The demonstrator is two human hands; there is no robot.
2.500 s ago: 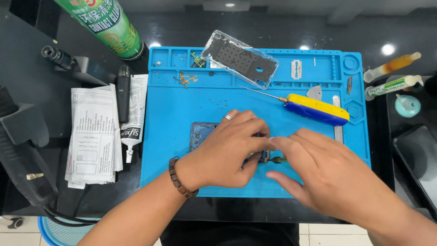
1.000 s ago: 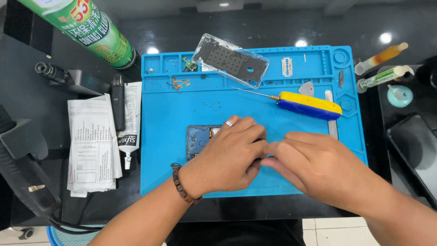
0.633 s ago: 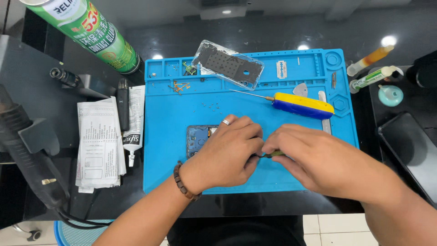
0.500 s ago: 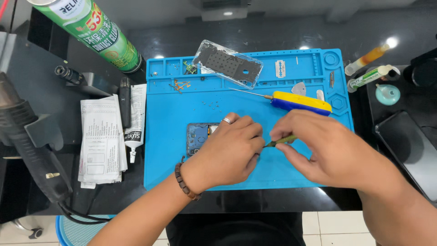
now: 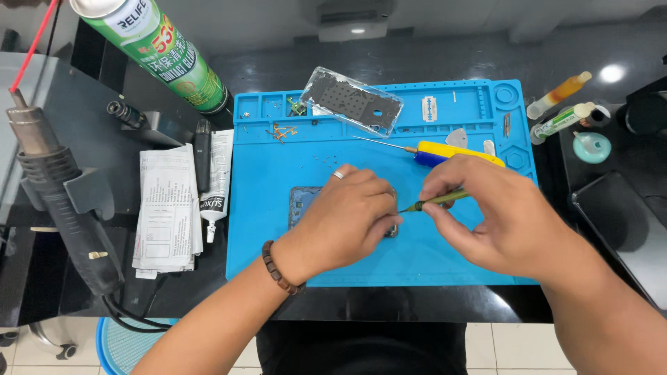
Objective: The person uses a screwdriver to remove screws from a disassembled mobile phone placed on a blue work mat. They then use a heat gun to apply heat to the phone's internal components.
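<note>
My left hand [image 5: 345, 217] rests palm down over a small opened phone [image 5: 300, 203] lying on the blue work mat [image 5: 278, 173], pinning it in place. A ring sits on one finger and a beaded bracelet on the wrist. My right hand [image 5: 500, 215] grips a thin green-handled tool [image 5: 436, 201], its tip pointing left toward the phone beside my left fingers. Most of the phone is hidden under my left hand.
On the mat: a yellow-and-blue screwdriver [image 5: 455, 153], a clear phone case [image 5: 352, 101], a razor blade [image 5: 429, 108], small screws. Left: green spray can [image 5: 167, 59], hot-air gun [image 5: 59, 201], glue tube [image 5: 217, 184], folded paper [image 5: 167, 208]. Right: small bottles [image 5: 559, 121], dark tray [image 5: 618, 215].
My right hand lifted off the mat and now holds the green tool with its tip aimed at the phone. The left hand stays on the phone. The view shifted slightly.
</note>
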